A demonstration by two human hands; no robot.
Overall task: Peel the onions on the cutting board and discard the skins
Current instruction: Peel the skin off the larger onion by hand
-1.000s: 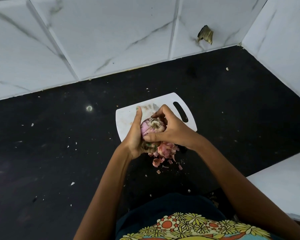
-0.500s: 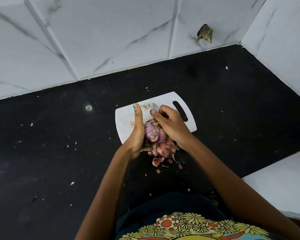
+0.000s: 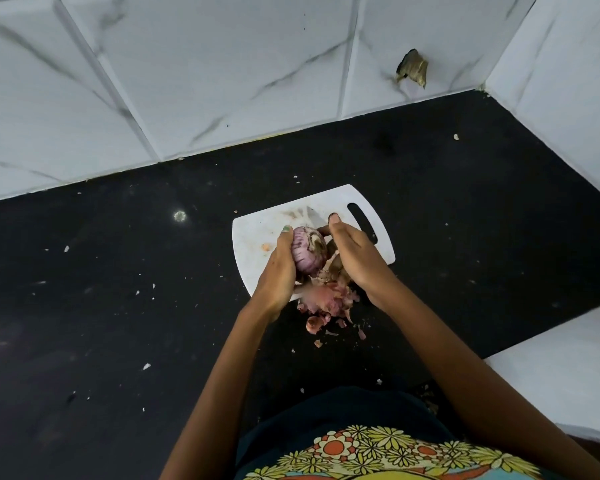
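Note:
A purple onion (image 3: 307,250) is held just above the white cutting board (image 3: 257,230), which lies on the black counter. My left hand (image 3: 279,271) grips the onion from its left side, thumb up along it. My right hand (image 3: 355,254) is at the onion's right side, fingertips at its far edge, with a brownish strip of skin (image 3: 334,263) between palm and onion. A heap of pink and red skins (image 3: 326,299) lies at the board's near edge and spills onto the counter. Any other onions are hidden by my hands.
The black counter (image 3: 118,306) is dotted with small white and pink scraps. White marble-tiled walls close it in behind and on the right, with a broken hole (image 3: 413,68) in the back wall. A white ledge (image 3: 561,368) stands at the near right.
The onion has been turned in my hands so its striped side and end face up. My right hand has shifted from over the top to the onion's right side, drawing skin away.

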